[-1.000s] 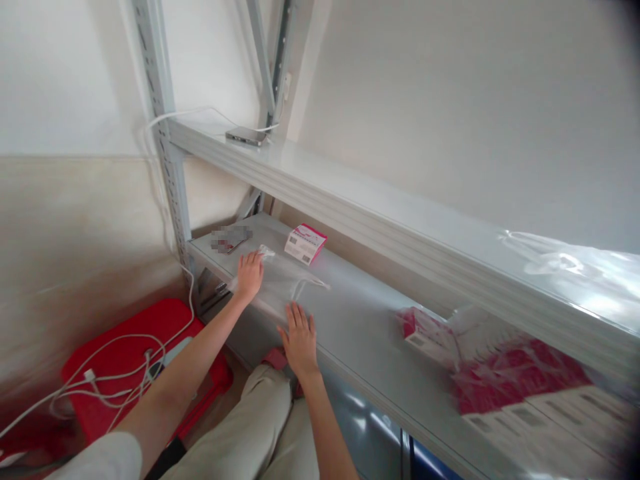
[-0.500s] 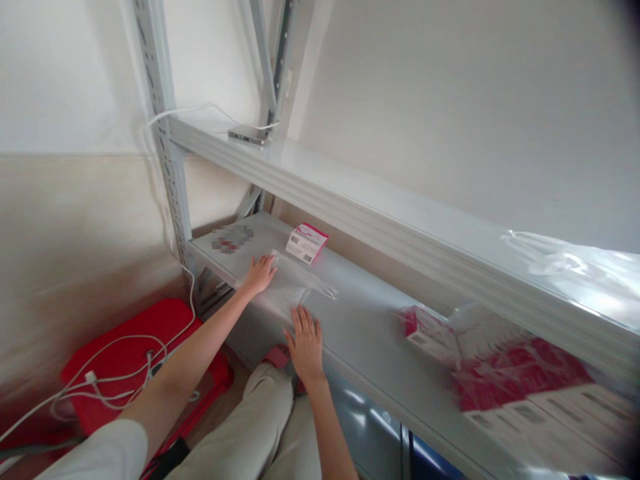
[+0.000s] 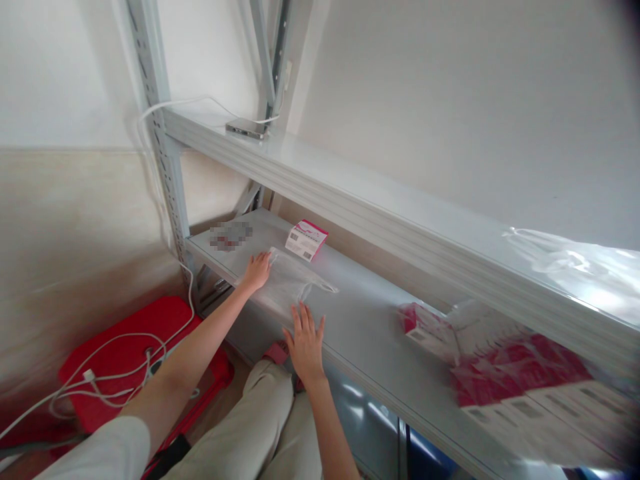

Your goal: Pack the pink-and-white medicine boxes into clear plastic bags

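Observation:
A clear plastic bag (image 3: 287, 275) lies flat on the lower grey shelf (image 3: 367, 320). My left hand (image 3: 257, 272) rests on the bag's left end, palm down, its fingers stretched out. At the bag's near right edge, my right hand (image 3: 306, 341) has its fingers spread over the shelf's front; whether it touches the plastic I cannot tell. Just behind the bag sits a pink and white box (image 3: 307, 240) with printed labels. Neither hand is closed around anything.
Wrapped pink and white boxes (image 3: 525, 373) fill the lower shelf's right side. The upper shelf (image 3: 350, 173) holds a flat grey device (image 3: 246, 128) with a white cable and clear plastic bags (image 3: 575, 267). A red stool (image 3: 120, 360) with cables stands lower left.
My left hand has slid slightly left along the bag. My right hand has hardly moved, its fingers a little more spread. The view has shifted a little.

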